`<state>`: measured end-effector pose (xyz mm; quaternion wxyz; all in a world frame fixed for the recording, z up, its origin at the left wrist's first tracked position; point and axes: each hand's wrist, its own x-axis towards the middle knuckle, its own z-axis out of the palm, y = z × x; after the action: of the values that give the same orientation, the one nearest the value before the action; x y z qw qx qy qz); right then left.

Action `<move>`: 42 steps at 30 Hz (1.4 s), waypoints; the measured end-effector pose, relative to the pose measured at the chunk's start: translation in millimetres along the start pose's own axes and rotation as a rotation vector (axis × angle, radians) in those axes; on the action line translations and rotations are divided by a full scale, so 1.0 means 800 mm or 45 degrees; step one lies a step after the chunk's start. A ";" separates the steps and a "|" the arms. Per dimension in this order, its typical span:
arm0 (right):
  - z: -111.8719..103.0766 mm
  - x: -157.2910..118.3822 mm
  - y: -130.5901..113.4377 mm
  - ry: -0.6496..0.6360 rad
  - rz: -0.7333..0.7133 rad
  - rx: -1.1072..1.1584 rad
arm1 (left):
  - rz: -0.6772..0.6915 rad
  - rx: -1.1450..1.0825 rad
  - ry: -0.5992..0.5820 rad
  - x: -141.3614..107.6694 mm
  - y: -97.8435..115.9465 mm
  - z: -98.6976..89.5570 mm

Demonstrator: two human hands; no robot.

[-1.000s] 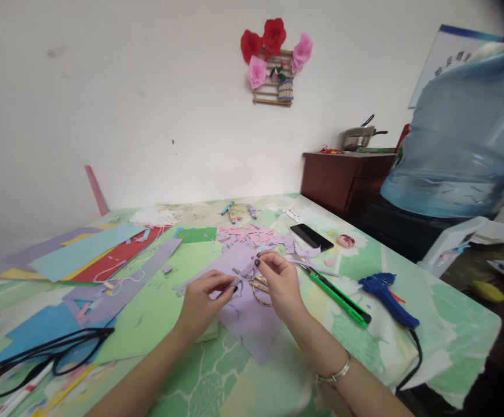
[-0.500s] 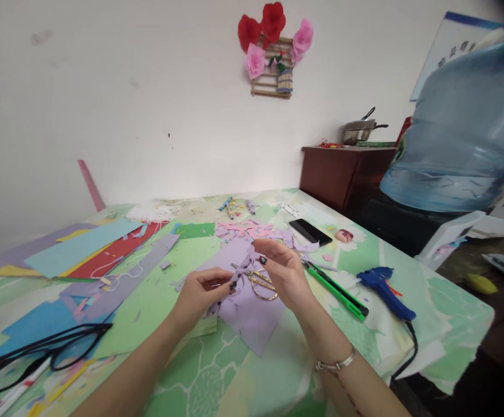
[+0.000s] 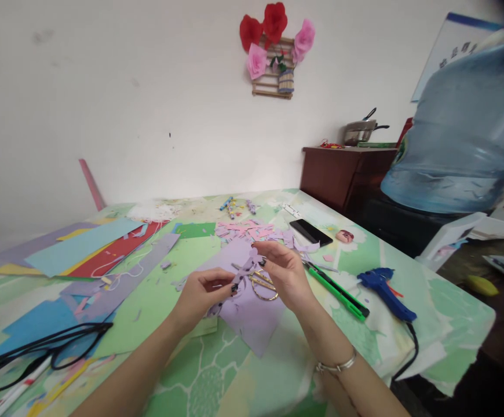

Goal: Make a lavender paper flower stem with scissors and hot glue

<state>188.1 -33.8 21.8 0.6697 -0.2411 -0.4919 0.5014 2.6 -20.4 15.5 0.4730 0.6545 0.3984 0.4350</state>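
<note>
Between my two hands is a small cut purple paper piece (image 3: 247,268). My left hand (image 3: 203,295) pinches its lower left end between thumb and fingers. The upper right end is held by the thumb and fingers of my right hand (image 3: 284,272). Gold-handled scissors (image 3: 264,285) lie beneath, partly hidden by the paper and my right hand. Under them a purple sheet (image 3: 252,327) rests on green paper (image 3: 148,307).
A green cutter (image 3: 339,294) and a blue glue gun (image 3: 384,291) lie on the right. A black phone (image 3: 310,231) and pink paper scraps (image 3: 249,230) are farther back. Black glasses (image 3: 52,353) and coloured sheets (image 3: 84,246) are on the left.
The purple piece has turned slightly between my fingers, and its upper end shows a little more. Both hands stay in nearly the same place.
</note>
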 end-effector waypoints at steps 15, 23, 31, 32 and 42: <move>0.004 0.001 -0.002 0.041 -0.234 -0.405 | 0.060 0.091 -0.048 0.000 0.004 -0.001; 0.004 0.001 -0.004 0.033 -0.342 -0.475 | 0.039 0.070 -0.061 0.001 0.002 -0.001; 0.004 0.001 -0.005 0.041 -0.291 -0.450 | 0.024 0.089 -0.060 0.001 0.006 -0.001; 0.003 0.002 -0.005 0.042 -0.293 -0.451 | 0.024 0.089 -0.062 0.001 0.006 -0.001; 0.002 0.002 -0.006 -0.003 -0.285 -0.502 | 0.024 0.074 -0.059 0.002 0.005 -0.002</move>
<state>189.0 -34.9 27.1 0.6604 -0.3107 -0.6049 0.3185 1.7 -19.5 19.7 0.4588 0.6815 0.3937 0.4123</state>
